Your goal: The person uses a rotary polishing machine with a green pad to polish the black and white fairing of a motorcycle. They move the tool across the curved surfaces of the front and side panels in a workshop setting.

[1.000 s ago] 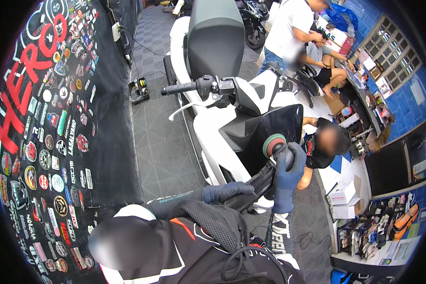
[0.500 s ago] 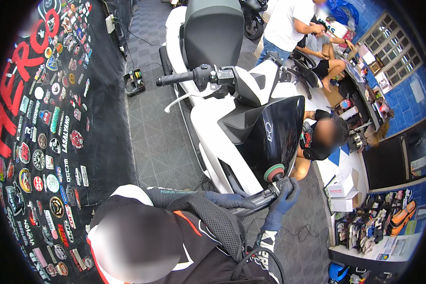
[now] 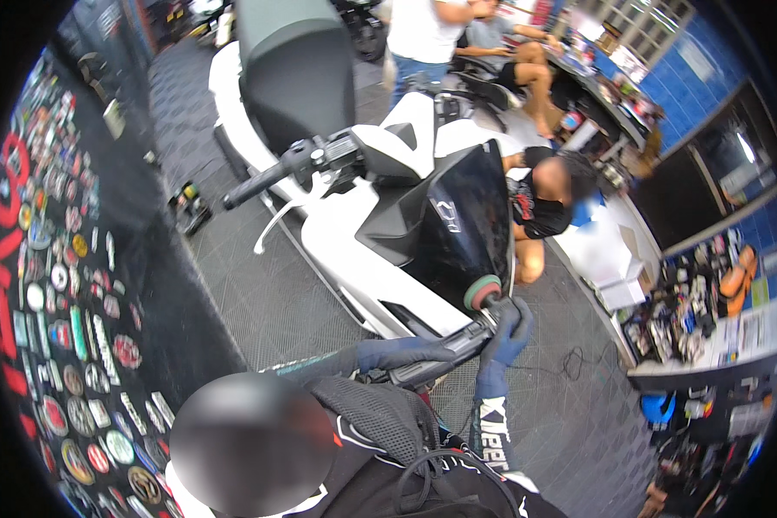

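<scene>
In dark gloves, both my hands are closed around a black power polisher [image 3: 436,357]. My left hand [image 3: 413,351] wraps its long body, and my right hand [image 3: 513,330] grips it near the head. The polisher's round green-and-red pad [image 3: 483,293] rests against the lower part of a glossy black front panel [image 3: 463,216]. This panel belongs to a white scooter [image 3: 337,233] with a dark seat [image 3: 293,78]. Parts of my fingers are hidden behind the polisher.
A person in a black shirt [image 3: 540,207] crouches just right of the panel. The scooter's handlebar [image 3: 268,181] and white lever stick out leftward. A dark cord [image 3: 571,363] lies on the tiled floor. A sticker-covered wall [image 3: 69,328] runs along the left; two other people are at the back.
The whole view has turned, and the scooter appears further left. Both hands keep their grip on the polisher, with its pad still at the black panel's lower part.
</scene>
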`<state>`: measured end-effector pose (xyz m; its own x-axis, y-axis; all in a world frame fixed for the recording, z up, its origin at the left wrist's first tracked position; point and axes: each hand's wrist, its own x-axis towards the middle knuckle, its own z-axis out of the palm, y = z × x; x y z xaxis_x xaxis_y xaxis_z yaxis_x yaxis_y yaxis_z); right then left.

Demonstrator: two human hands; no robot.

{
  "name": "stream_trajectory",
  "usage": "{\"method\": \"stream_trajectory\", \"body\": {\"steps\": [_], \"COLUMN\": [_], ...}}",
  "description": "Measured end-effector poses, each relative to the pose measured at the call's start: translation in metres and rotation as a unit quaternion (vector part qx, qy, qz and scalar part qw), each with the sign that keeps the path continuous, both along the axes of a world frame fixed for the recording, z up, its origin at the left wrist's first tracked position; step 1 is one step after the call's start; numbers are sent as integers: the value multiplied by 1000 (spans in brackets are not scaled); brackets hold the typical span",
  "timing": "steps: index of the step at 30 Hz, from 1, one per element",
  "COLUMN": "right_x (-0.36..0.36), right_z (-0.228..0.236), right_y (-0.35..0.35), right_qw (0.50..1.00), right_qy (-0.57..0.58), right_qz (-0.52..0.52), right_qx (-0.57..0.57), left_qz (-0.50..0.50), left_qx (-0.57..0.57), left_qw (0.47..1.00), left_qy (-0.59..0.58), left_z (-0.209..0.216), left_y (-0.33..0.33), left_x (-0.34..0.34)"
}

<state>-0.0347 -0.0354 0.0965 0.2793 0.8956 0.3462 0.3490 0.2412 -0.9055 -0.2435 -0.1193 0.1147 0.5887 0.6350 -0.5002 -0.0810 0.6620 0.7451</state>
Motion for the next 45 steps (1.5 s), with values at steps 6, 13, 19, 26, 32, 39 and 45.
{"method": "stream_trajectory", "body": {"steps": [6, 13, 19, 26, 32, 39, 45], "right_x": [-36, -87, -92, -60, -24, 16, 50], "right_z": [63, 120, 136, 123, 100, 68, 38], "right_y": [23, 55, 73, 76, 76, 68, 62], "right_qw": [985, 965, 953, 958, 973, 986, 992], "right_qy": [-113, -132, -166, -126, -97, -59, -46], "right_qz": [56, 124, 163, 181, 161, 130, 95], "right_qx": [114, 189, 196, 181, 133, 90, 71], "left_qz": [77, 106, 147, 166, 152, 158, 133], "left_qx": [-32, -50, -61, -93, -169, -62, -75], "left_qw": [994, 976, 950, 961, 957, 981, 986], "left_qy": [-77, -183, -269, -201, -180, -94, -62], "left_z": [33, 20, 16, 26, 10, -33, -42], "left_y": [-7, 3, 12, 7, 15, 55, 74], "left_x": [-16, -32, -19, 11, 34, 68, 104]}}
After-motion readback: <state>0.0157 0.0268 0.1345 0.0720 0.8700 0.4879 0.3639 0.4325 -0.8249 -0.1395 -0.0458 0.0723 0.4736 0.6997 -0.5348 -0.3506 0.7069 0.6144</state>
